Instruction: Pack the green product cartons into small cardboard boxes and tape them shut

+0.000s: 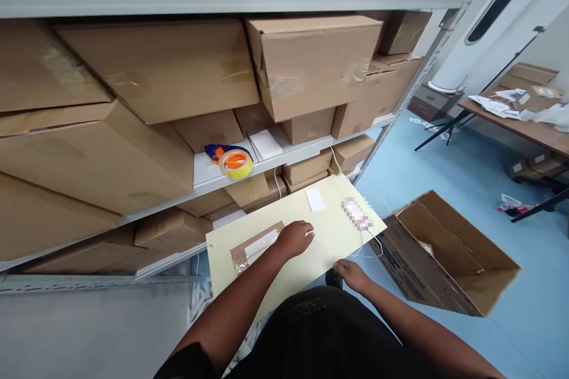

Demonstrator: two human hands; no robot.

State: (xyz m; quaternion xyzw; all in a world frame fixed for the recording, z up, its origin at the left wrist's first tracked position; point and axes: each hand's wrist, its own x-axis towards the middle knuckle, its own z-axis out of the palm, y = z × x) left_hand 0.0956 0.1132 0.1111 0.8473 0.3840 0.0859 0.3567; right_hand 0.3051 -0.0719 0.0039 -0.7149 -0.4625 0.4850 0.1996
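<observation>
A pale yellow board (329, 237) juts out from the shelving as a small work surface. My left hand (294, 237) rests on it with fingers curled down, beside a brown flat packet with a clear plastic strip (255, 247); what the fingers hold, if anything, is hidden. My right hand (351, 274) is at the board's front edge, fingers bent against it, near a thin white cable (371, 249). A white card (315, 199) and a small blurred device (356, 214) lie farther back on the board.
Metal shelving (284, 157) packed with cardboard boxes fills the left and centre. A tape dispenser with yellow tape (234, 162) sits on the middle shelf. An open cardboard box (448, 254) lies on the blue floor at right. A wooden table with papers (520, 115) stands far right.
</observation>
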